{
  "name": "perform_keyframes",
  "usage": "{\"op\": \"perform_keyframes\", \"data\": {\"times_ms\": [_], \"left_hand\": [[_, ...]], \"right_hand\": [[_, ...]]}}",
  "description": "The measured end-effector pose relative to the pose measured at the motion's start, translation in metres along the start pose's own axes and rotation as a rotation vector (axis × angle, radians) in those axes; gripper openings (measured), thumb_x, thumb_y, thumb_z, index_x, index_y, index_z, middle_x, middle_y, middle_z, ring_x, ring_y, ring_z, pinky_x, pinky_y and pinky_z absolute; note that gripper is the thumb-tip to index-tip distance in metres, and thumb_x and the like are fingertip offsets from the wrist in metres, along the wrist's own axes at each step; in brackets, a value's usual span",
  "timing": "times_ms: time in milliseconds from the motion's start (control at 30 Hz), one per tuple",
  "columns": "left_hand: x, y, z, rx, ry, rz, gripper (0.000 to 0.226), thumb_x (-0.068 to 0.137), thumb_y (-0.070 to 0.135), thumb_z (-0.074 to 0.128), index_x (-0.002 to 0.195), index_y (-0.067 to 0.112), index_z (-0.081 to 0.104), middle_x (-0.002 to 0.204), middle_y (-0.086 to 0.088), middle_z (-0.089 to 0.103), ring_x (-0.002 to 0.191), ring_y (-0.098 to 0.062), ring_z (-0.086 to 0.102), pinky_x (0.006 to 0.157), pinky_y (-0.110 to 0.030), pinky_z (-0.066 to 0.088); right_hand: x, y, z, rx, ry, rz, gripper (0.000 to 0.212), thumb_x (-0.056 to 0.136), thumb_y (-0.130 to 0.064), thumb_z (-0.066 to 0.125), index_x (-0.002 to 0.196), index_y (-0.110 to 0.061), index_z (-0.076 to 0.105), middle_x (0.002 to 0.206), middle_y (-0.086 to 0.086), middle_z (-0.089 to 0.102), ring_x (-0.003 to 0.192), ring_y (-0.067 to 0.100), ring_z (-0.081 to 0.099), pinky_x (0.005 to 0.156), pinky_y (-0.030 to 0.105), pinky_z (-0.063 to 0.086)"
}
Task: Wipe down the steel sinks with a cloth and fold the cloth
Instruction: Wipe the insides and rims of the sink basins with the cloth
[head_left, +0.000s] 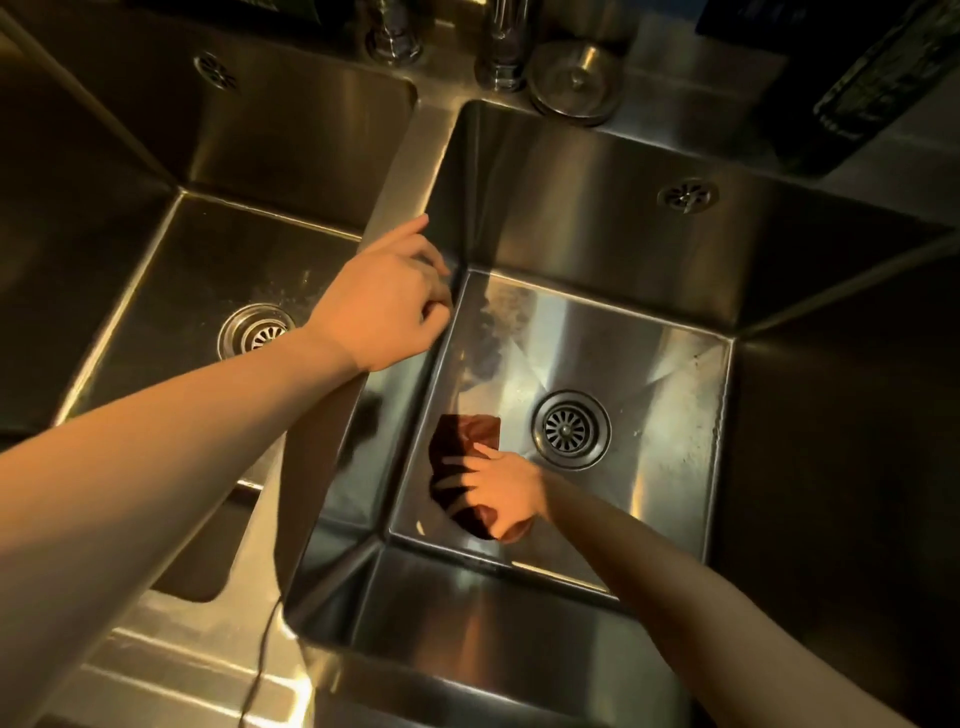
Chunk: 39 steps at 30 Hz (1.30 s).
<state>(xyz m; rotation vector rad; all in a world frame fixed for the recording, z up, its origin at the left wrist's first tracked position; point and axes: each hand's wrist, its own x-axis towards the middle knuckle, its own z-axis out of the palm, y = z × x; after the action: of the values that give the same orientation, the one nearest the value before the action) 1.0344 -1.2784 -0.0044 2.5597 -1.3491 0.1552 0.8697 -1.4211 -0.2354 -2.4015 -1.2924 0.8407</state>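
Two steel sinks lie side by side, the left sink (171, 270) and the right sink (649, 364). A dark red cloth (462, 436) lies bunched on the floor of the right sink, left of its drain (570, 428). My right hand (501, 486) presses down on the cloth with spread, straight fingers. My left hand (387, 299) rests on the steel divider (400, 176) between the sinks, fingers loosely curled over its edge, holding nothing.
Tap bases (397, 31) and a round steel drain lid (574, 83) sit on the back ledge. A dark bottle (878, 78) stands at the back right. A thin cable (262, 654) hangs over the front ledge. The left sink has its own drain (254, 330).
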Motion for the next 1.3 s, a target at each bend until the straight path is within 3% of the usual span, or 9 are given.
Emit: {"op": "perform_keyframes", "data": {"times_ms": [133,300,367,500,567,867,1033,1200,1300], "left_hand": [[0.001,-0.002,0.000,-0.001,-0.013,0.017,0.040,0.075,0.025,0.038,0.069,0.012,0.075,0.066,-0.003,0.068,0.093,-0.016,0.058,0.114,-0.023,0.011],[0.002,-0.003,0.001,-0.021,-0.014,0.024,0.038,0.075,0.024,0.040,0.068,0.013,0.075,0.065,0.000,0.067,0.093,-0.008,0.048,0.115,-0.021,0.009],[0.002,-0.004,-0.002,-0.002,-0.033,0.028,0.038,0.076,0.025,0.040,0.068,0.014,0.075,0.065,0.001,0.067,0.095,-0.009,0.049,0.115,-0.024,0.011],[0.000,-0.002,-0.002,0.088,-0.067,0.099,0.039,0.077,0.026,0.038,0.069,0.017,0.075,0.067,0.002,0.068,0.101,-0.014,0.047,0.115,-0.031,0.013],[0.001,-0.002,-0.003,0.103,-0.091,0.136,0.039,0.077,0.026,0.037,0.070,0.018,0.075,0.070,0.003,0.069,0.103,-0.015,0.045,0.116,-0.031,0.012],[0.001,-0.006,-0.003,0.005,-0.099,0.083,0.040,0.079,0.025,0.036,0.081,0.019,0.076,0.079,-0.002,0.071,0.103,-0.012,0.048,0.117,-0.025,0.005],[0.002,-0.006,-0.004,0.002,-0.117,0.081,0.041,0.080,0.026,0.035,0.079,0.018,0.076,0.079,-0.003,0.070,0.103,-0.011,0.049,0.117,-0.026,0.005],[0.003,-0.004,-0.008,0.031,-0.143,0.085,0.042,0.080,0.027,0.035,0.077,0.018,0.076,0.080,-0.004,0.070,0.100,-0.016,0.057,0.117,-0.026,0.004],[0.003,-0.003,-0.009,0.056,-0.148,0.080,0.042,0.081,0.027,0.035,0.076,0.018,0.076,0.081,-0.005,0.070,0.096,-0.022,0.062,0.117,-0.027,0.004]], "right_hand": [[0.003,0.048,-0.033,-0.007,0.103,0.375,0.069,0.077,-0.048,0.067,0.139,-0.030,0.043,0.156,-0.002,0.023,0.145,0.024,0.009,0.115,0.049,0.011],[-0.036,0.062,-0.029,0.383,0.533,1.090,0.072,0.082,-0.047,0.064,0.144,-0.029,0.033,0.156,0.000,0.016,0.144,0.032,0.005,0.115,0.052,0.017],[-0.035,0.050,-0.033,0.360,0.408,1.077,0.072,0.085,-0.047,0.060,0.146,-0.028,0.027,0.158,0.000,0.009,0.145,0.034,0.000,0.116,0.051,0.013],[-0.027,0.080,-0.065,0.086,0.066,0.621,0.068,0.087,-0.048,0.056,0.146,-0.030,0.028,0.158,0.000,0.009,0.145,0.034,-0.004,0.114,0.057,0.011],[-0.033,0.107,-0.073,0.066,0.020,0.581,0.067,0.086,-0.050,0.057,0.145,-0.032,0.030,0.158,-0.003,0.011,0.145,0.030,-0.001,0.113,0.057,0.010],[-0.156,0.163,-0.045,0.372,0.310,1.214,0.070,0.087,-0.055,0.054,0.147,-0.039,0.020,0.158,-0.006,0.009,0.144,0.032,0.002,0.115,0.052,0.011],[-0.201,0.133,-0.005,0.665,0.501,1.465,0.080,0.084,-0.062,0.052,0.149,-0.027,0.020,0.158,0.003,0.011,0.144,0.030,0.008,0.116,0.052,0.010],[-0.176,0.041,0.025,0.682,0.433,1.584,0.091,0.081,-0.059,0.059,0.151,-0.025,0.011,0.158,0.009,0.003,0.142,0.041,0.003,0.112,0.056,0.013],[-0.176,0.049,0.022,0.612,0.301,1.517,0.090,0.083,-0.063,0.054,0.151,-0.026,0.009,0.158,0.008,-0.002,0.142,0.042,-0.006,0.112,0.061,0.010]]}}
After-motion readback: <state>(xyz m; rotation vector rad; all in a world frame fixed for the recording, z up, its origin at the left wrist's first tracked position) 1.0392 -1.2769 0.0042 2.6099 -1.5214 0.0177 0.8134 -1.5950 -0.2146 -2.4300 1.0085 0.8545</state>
